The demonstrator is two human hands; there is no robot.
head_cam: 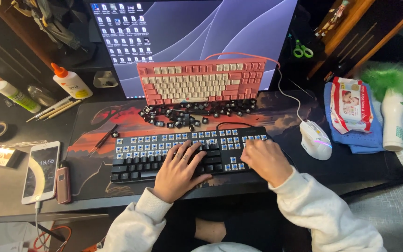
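Observation:
A black keyboard [136,163] lies on the desk mat, most keycaps off so blue switches show. My left hand [179,170] rests flat on its lower middle, fingers spread over the remaining black keys. My right hand [266,160] is curled over the keyboard's right part, fingertips down on the switches; whether it pinches a keycap is hidden. A heap of loose black keycaps [192,114] lies just behind the keyboard. A pink and white keyboard [200,81] leans against the monitor [197,28].
A white mouse [315,139] sits right of the keyboard, then a wipes pack [350,105] on blue cloth and a green-tufted white duster [392,107]. Left: a phone [41,171], small pink device [63,183], glue bottle [72,81], brushes [57,109], thin black tools [101,140]. Green scissors [302,49] lie behind.

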